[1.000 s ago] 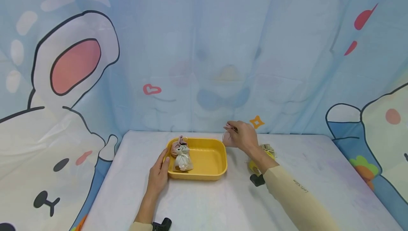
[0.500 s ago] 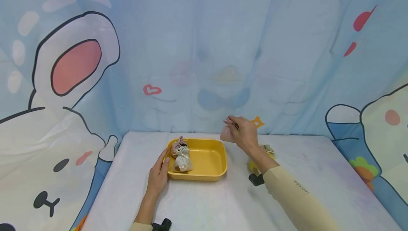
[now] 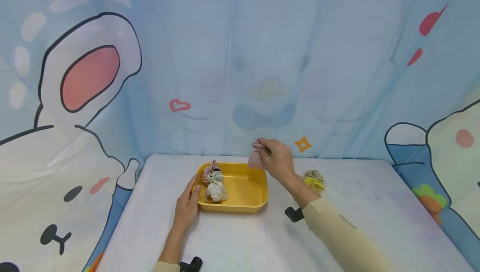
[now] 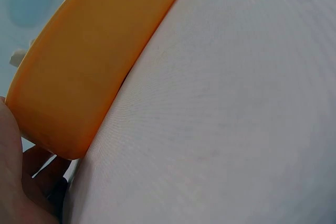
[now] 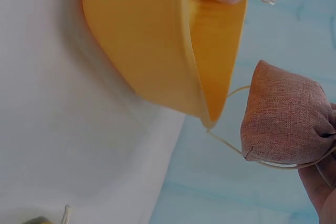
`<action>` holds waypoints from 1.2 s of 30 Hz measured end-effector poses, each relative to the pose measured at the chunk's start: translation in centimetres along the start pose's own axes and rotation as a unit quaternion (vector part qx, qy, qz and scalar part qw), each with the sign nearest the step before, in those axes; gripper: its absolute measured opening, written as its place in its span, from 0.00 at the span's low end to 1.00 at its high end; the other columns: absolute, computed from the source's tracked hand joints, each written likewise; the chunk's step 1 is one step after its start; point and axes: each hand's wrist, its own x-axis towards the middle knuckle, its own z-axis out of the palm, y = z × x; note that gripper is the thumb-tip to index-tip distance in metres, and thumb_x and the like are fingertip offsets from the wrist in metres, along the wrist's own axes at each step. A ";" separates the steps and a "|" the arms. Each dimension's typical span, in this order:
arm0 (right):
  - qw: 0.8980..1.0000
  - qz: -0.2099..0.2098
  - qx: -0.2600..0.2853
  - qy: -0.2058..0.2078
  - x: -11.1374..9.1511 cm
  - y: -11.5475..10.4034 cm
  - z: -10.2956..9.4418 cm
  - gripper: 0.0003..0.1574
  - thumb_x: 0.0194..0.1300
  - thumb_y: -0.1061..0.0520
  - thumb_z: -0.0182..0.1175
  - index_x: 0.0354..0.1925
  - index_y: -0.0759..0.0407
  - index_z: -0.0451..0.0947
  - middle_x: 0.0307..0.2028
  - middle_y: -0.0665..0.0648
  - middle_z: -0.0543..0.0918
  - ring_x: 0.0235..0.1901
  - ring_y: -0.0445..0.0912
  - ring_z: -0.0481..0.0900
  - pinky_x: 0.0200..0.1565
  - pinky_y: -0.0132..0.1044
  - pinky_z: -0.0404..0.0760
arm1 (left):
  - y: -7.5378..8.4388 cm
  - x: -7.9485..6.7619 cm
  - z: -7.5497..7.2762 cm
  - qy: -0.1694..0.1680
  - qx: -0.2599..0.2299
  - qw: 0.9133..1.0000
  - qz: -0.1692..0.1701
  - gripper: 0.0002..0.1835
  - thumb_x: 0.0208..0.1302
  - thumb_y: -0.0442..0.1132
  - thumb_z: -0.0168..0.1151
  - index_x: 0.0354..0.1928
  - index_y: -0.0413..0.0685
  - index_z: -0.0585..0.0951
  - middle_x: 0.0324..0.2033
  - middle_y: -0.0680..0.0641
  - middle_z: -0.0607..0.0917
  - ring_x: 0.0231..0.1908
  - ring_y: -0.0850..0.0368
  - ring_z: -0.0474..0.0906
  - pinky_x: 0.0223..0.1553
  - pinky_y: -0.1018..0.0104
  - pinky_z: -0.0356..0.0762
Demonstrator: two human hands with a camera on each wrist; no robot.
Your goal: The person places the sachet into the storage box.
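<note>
While the L hand point(image 3: 186, 205) steadies the yellow tray point(image 3: 243, 208) at its L end, thumb at rim and fingers round the outer wall, the R hand point(image 3: 279, 161) pinches a pink drawstring pouch point(image 5: 286, 116) by its gathered neck, raised near the tray's far R corner. L grip: closed on tray; R grip: closed on pouch. Step in hand, as judged: transfer of pouch into tray, where a dusky-pink pouch point(image 3: 206, 175) and a cream pouch point(image 3: 215, 188) already lie at L end. Next move prob. calls for shifting L over bare tray floor, lowering, releasing w/o snagging the cord point(image 5: 226, 144). A grey-green bundle point(image 3: 314, 175) and a yellow bundle point(image 3: 316, 184), prob. pouches too, lie on the counter point(image 3: 232, 238), R of tray. Obscured: dusky-pink pouch, partly behind cream one; R hand, cut off in R wrist view; cord-to-rim contact, unclear; a sliver of sth. point(image 5: 39, 220) at bottom L there, unidentifiable. L wrist view: mostly outer wall, contents nearly all hidden.
</note>
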 end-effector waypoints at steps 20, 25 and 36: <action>1.000 -0.005 0.029 -0.007 -0.4 -1.7 1.5 0.19 0.70 0.59 0.68 0.59 0.57 0.86 0.46 0.61 0.90 0.42 0.52 0.91 0.45 0.45 0.92 | 0.1 0.0 0.0 0.004 0.009 1.000 0.003 0.26 0.84 0.52 0.46 0.79 0.58 0.68 0.76 0.48 0.70 0.77 0.44 0.64 0.78 0.45 0.63; 0.999 0.004 0.036 -0.019 -0.5 -2.3 1.9 0.19 0.70 0.58 0.69 0.58 0.56 0.86 0.45 0.60 0.90 0.42 0.50 0.91 0.44 0.44 0.92 | 0.1 0.1 0.0 0.006 0.008 1.000 0.002 0.26 0.84 0.52 0.46 0.78 0.58 0.68 0.76 0.48 0.70 0.77 0.44 0.64 0.78 0.45 0.63; 0.997 -0.010 0.064 -0.035 -0.9 -3.2 3.3 0.19 0.70 0.59 0.69 0.58 0.56 0.87 0.45 0.57 0.90 0.41 0.48 0.90 0.43 0.41 0.91 | -0.1 0.1 0.0 0.003 0.005 1.000 0.004 0.26 0.84 0.52 0.46 0.79 0.58 0.67 0.77 0.48 0.70 0.77 0.44 0.64 0.78 0.45 0.63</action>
